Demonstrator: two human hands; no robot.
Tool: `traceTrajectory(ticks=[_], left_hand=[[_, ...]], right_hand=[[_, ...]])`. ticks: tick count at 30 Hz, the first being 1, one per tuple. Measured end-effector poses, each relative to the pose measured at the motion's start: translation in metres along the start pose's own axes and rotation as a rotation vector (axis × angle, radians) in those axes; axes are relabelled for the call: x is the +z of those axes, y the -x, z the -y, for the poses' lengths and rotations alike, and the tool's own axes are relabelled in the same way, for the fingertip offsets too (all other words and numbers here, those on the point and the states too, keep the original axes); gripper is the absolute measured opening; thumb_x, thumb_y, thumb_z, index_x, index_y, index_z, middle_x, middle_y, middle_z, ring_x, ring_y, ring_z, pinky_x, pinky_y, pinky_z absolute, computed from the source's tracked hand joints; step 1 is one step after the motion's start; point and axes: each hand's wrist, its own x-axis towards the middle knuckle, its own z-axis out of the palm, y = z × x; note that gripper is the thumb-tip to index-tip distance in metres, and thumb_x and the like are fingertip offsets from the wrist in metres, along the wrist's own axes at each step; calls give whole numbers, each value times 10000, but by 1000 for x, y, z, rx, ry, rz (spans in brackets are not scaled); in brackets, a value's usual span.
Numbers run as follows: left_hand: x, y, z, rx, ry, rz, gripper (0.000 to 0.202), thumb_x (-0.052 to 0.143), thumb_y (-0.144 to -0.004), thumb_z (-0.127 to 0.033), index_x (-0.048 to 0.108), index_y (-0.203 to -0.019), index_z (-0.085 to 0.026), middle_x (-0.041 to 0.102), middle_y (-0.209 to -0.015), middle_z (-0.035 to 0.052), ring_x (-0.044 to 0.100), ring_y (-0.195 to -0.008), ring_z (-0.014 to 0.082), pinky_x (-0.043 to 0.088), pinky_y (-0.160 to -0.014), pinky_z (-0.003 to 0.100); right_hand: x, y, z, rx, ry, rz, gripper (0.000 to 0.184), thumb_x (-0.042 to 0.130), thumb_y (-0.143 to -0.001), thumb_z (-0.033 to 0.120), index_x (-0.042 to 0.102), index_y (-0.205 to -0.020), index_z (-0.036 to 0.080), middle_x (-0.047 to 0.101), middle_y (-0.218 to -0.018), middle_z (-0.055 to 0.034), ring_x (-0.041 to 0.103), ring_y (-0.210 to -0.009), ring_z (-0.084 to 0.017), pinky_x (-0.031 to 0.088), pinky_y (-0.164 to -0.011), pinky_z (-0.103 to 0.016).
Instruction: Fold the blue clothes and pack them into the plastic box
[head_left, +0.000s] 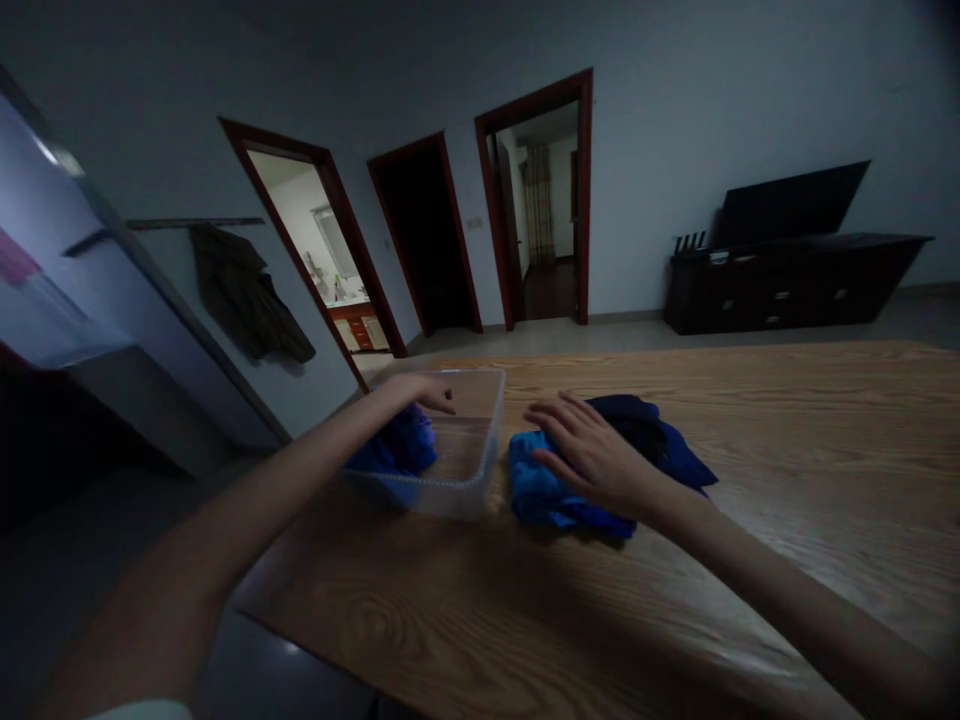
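Observation:
My left hand [433, 392] reaches over a clear plastic bin [469, 497], close to its far rim. Its fingers are curled in; whether anything sits in them is hidden from view. Below my left forearm, crumpled blue-purple cloth [409, 442] lies in the left part of the bin. To the right of the bin, my right hand [581, 447] is open, palm down, with fingers stretched out over a folded bright blue garment [532, 490]. I cannot tell whether it touches the fabric. Dark navy cloth [637, 420] lies just behind and to the right of that hand.
A wood-grain table [810, 450] carries the bin and clothes; its near left edge [300, 645] slants below my left arm. Beyond stand a dark TV cabinet [780, 290] with a television [787, 208] and several doorways. A dark jacket [244, 295] hangs at left.

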Motion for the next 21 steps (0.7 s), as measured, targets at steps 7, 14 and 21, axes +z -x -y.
traceTrajectory(ticks=[7,14,21], left_hand=[[-17,67,-53,281,73,-227,487,528,-1034,-465,670,-1417,-199,663,-1508,92,595,-1395,271,414,-1169,325],[93,101,-165,385,228,-276,633,504,-1077,-512,538,-1566,-112,534,-1629,207,478,-1540,356,351,-1284,460],[165,83,-177,327,149,-113,952,616,-1031,-582,216,-1742,-90,177,-1786,271,122,-1675,430,195,-1339,604]], right_hand=[[-20,82,-96,243,188,155,577,696,-999,449,603,-1474,136,688,-1382,-223,611,-1323,-428,461,-1158,-654],[2,97,-116,285,180,149,832,769,-935,573,480,-1593,156,526,-1568,-245,515,-1451,-425,460,-1182,-626],[0,98,-139,333,166,160,408,634,-1002,255,622,-1400,163,756,-1278,-156,730,-1151,-291,575,-997,-413]])
